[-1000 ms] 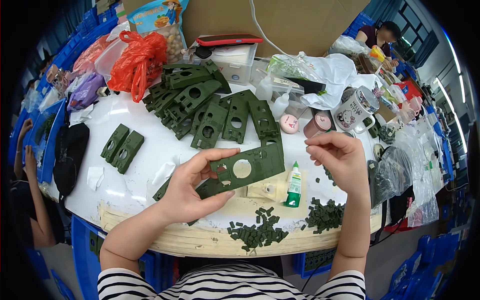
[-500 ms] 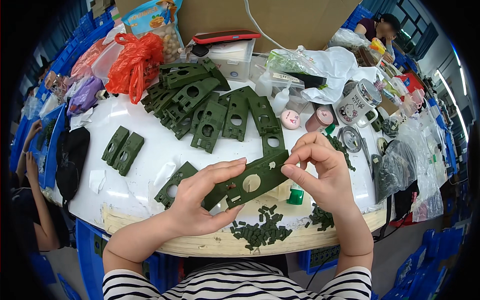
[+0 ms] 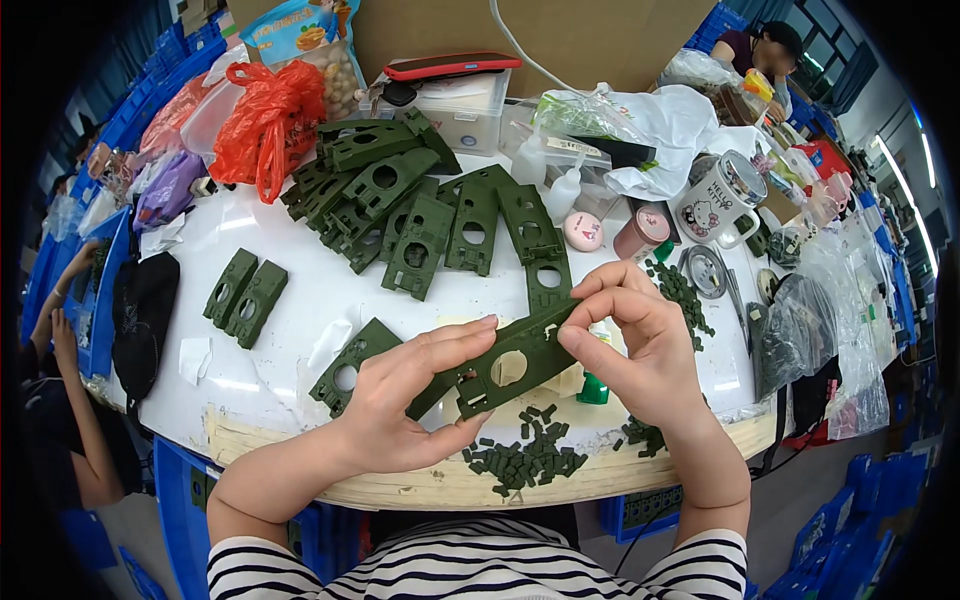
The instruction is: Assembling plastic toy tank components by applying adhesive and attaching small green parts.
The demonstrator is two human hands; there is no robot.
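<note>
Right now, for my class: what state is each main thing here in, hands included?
Left hand, gripping the held green part
Held green part, tilted, off the table
Right hand, fingertips at that part's far end
Piled green parts, overlapping in a heap
Paired green parts, lying side by side
Small green pieces, loose, heaped
Bottle, mostly hidden
White mug, lid on
Phone, lying on the clear box

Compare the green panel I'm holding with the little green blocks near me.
The panel is one long piece; the blocks are tiny and many. The panel has a round hole; the blocks show none. The panel is held; the blocks lie heaped on the table. Both are dark green.
</note>
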